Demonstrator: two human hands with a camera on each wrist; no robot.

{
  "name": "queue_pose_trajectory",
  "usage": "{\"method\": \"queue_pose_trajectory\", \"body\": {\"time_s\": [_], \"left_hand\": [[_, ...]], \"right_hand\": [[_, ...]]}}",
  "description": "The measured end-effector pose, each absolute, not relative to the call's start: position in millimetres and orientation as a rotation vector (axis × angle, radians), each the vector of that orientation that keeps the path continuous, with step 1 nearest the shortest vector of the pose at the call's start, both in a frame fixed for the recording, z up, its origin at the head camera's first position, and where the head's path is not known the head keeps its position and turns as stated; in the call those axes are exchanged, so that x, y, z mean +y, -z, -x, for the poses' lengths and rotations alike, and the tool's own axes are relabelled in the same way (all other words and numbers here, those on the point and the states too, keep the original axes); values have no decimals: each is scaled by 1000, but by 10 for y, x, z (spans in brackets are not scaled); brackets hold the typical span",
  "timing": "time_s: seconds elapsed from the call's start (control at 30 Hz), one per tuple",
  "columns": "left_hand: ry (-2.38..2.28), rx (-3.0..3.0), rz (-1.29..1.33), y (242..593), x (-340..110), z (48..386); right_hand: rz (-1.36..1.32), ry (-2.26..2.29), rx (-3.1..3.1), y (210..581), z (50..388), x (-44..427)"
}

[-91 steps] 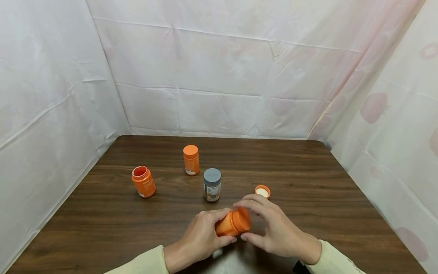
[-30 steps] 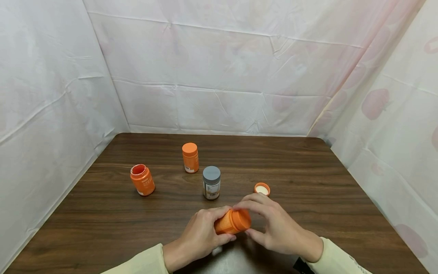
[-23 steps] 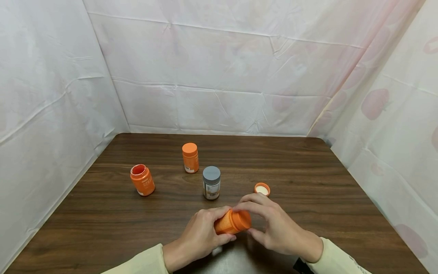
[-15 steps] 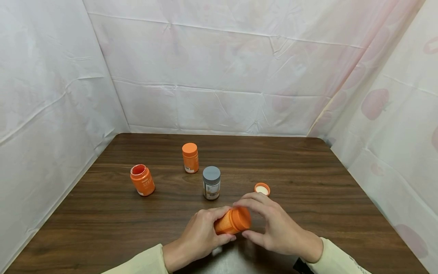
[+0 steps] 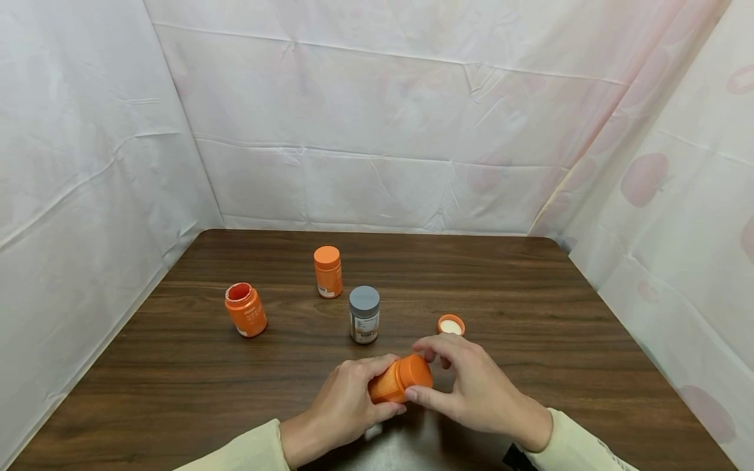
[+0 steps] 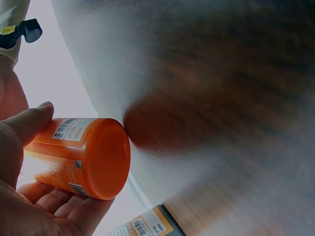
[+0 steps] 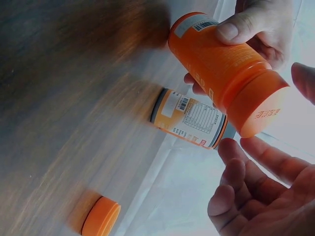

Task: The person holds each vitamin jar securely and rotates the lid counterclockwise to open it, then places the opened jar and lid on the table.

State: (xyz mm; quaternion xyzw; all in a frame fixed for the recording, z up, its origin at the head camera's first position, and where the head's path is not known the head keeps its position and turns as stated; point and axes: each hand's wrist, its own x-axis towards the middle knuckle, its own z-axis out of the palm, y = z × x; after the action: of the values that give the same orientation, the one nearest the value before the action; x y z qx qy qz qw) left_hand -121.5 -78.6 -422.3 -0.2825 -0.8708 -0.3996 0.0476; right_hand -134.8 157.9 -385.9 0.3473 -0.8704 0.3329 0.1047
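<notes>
My left hand (image 5: 341,402) grips the body of an orange bottle (image 5: 385,386), tilted with its orange cap (image 5: 417,371) toward the right. In the left wrist view the thumb and fingers of the left hand (image 6: 29,196) wrap the bottle (image 6: 106,157), base outward. My right hand (image 5: 480,386) is at the capped end, fingers spread and slightly bent. The right wrist view has the cap (image 7: 256,103) on the bottle (image 7: 211,54), with fingertips of the right hand (image 7: 266,191) just beside it, not closed round it; whether they touch is unclear.
On the brown table (image 5: 177,386) stand an uncapped orange bottle (image 5: 247,317) at left, a capped orange bottle (image 5: 328,275) farther back and a grey-lidded jar (image 5: 364,317). A loose orange cap (image 5: 451,326) lies inside-up beyond the right hand. White sheets (image 5: 377,118) hang around the table.
The right fingers have drawn back from the cap's upper edge, and the right thumb has come round to its near side. The left hand and its bottle have stayed about where they were.
</notes>
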Motion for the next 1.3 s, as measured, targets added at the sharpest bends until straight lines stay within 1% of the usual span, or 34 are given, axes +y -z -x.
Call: {"method": "queue_pose_trajectory", "body": {"time_s": [0.3, 0.6, 1.3], "left_hand": [[1215, -2649, 858, 4228, -789, 1221], [1205, -2652, 863, 4225, -784, 1223], [1185, -2634, 872, 4228, -789, 1218]], "right_hand": [[-959, -970, -2631, 3849, 1356, 1565], [-973, -964, -2637, 3852, 1357, 1553], [-1296, -1015, -2434, 3816, 1386, 1599]]}}
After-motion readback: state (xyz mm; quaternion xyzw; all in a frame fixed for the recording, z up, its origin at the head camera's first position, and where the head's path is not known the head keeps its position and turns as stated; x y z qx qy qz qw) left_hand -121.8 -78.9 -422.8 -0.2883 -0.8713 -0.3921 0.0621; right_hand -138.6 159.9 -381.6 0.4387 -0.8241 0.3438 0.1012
